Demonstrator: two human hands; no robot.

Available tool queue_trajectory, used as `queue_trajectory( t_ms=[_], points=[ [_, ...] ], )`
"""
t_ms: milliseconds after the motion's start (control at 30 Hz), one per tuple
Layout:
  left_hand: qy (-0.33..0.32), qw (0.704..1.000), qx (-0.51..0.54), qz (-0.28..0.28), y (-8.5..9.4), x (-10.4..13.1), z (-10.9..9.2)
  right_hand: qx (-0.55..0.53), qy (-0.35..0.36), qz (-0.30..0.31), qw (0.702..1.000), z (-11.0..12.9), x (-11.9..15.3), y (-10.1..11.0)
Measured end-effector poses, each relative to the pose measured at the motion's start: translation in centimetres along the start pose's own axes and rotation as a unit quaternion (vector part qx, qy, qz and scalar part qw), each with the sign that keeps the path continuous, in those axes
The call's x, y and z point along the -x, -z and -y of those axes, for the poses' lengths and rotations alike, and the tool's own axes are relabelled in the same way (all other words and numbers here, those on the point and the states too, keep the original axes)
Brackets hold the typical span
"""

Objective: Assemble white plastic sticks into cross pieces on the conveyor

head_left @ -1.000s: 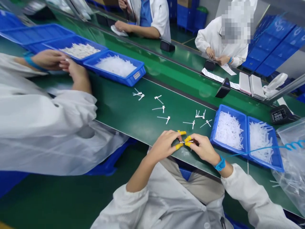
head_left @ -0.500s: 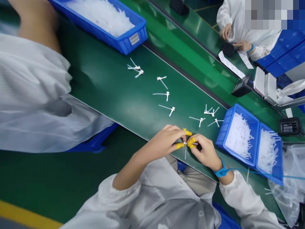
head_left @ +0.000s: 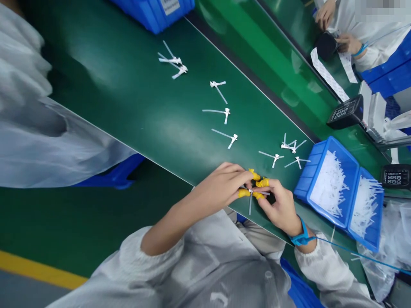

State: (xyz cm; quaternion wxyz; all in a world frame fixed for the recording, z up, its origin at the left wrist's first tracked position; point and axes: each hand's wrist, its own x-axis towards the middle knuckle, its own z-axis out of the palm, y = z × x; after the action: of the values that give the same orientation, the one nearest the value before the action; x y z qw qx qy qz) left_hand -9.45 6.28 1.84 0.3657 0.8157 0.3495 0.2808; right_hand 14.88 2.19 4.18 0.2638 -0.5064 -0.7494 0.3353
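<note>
My left hand (head_left: 224,184) and my right hand (head_left: 278,201) meet over the front edge of the green table, with yellow covers on fingertips. Between their fingertips is a small white connector with thin clear tubes (head_left: 250,204), one pointing down and one to the right. Both hands pinch this piece. Similar tube pieces lie beyond the hands, one (head_left: 233,139) to the upper left and another (head_left: 275,159) to the upper right. A blue strap circles my right wrist.
Two blue bins (head_left: 334,184) (head_left: 366,209) of clear tubes stand at the right. A larger blue bin (head_left: 154,15) is at the top. A co-worker's sleeve (head_left: 19,85) shows left; another person's hands (head_left: 348,42) are across the table. A plastic bag (head_left: 382,261) lies lower right.
The view has shifted, so the large bin sits higher and is partly cut off. My right fingertips have spread somewhat around the piece. The neighbour's bare arm at left has mostly left view.
</note>
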Motion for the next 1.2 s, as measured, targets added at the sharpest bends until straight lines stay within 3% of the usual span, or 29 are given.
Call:
queue_trajectory(
  t_ms=[233,667,900,1200],
  points=[
    [0.002,1.000,0.012,-0.006,0.0,0.0,-0.1,0.018,-0.006,0.001,1.000,1.0,-0.5,0.2],
    [0.015,1.000,-0.005,-0.017,-0.4,-0.1,0.2,0.168,0.025,0.109,0.979,3.1,-1.8,1.1],
    [0.015,1.000,-0.004,-0.022,-0.5,-0.2,0.4,0.140,0.072,0.119,0.980,2.5,-1.8,1.7],
    [0.014,0.999,0.007,-0.029,-0.5,-0.2,0.4,0.157,0.065,0.090,0.981,2.6,-1.4,1.0]
  ],
)
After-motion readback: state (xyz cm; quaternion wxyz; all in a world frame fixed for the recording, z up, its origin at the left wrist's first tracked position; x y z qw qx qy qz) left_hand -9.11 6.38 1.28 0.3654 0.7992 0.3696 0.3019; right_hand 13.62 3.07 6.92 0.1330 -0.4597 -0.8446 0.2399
